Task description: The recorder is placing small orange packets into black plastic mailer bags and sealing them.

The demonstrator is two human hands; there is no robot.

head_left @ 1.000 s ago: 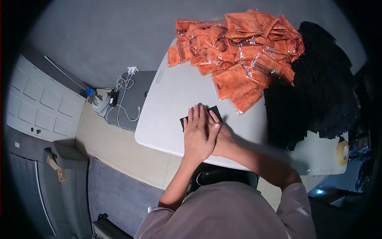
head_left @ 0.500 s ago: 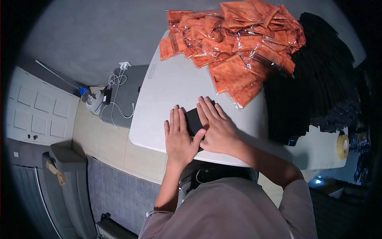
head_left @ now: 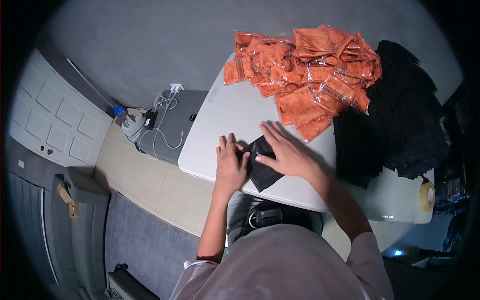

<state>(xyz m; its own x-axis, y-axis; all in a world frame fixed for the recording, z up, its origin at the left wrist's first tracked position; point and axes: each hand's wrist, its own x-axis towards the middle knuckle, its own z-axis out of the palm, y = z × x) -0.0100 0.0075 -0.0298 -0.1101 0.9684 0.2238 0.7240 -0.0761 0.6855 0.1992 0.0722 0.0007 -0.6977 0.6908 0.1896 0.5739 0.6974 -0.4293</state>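
Observation:
A black folded sheet (head_left: 263,177), slightly glossy, lies on the white table (head_left: 205,150) before me. My left hand (head_left: 231,162) is at its left side with fingers apart, the thumb touching it. My right hand (head_left: 285,157) rests over its upper right part, fingers stretched out and thumb across the sheet. Beyond it is a pile of orange items (head_left: 300,110) in clear plastic bags. A large heap of black material (head_left: 400,120) covers the table's right side, partly in shadow.
A tape roll (head_left: 426,196) sits at the table's right edge. Left of the table are a grey bench (head_left: 162,145) with white cables and adapters, a blue-and-white bag-like bundle (head_left: 130,125), a white door (head_left: 60,110) and a grey sofa (head_left: 85,220).
My hands, earlier overlapped, have moved apart to either side of the black sheet. More of the sheet now shows, with a corner pointing toward me. The view has shifted slightly.

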